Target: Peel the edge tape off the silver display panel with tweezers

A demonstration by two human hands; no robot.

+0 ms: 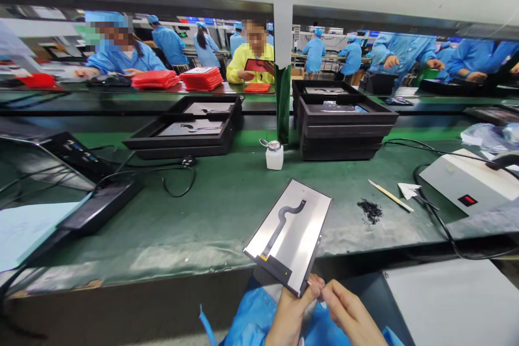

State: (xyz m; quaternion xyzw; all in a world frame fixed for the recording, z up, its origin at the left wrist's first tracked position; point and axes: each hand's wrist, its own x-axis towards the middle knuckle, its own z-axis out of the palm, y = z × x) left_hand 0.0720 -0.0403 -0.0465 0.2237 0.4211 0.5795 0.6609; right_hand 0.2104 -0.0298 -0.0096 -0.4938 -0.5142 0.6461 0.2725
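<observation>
An LCD screen panel (pixel 306 227) is tilted in front of me with its silvery back up. A dark wavy flex cable (pixel 279 224) runs along that back, and a black strip (pixel 279 270) crosses its near end. My left hand (pixel 294 308) grips the panel's near corner between thumb and fingers. Close beside it, my right hand (pixel 346 305) is closed in a pinch at the same corner. Whatever lies between those right fingertips is too small to make out. The panel's far end reaches over the green bench (pixel 211 216).
A white pump bottle (pixel 274 157) stands behind the panel. Black trays (pixel 344 138) are stacked behind, with more trays (pixel 182 143) leftward. At right lie black scraps (pixel 370 211), a pale pointed stick (pixel 390 195) and a white switch box (pixel 470 184) with cables. Co-workers sit beyond.
</observation>
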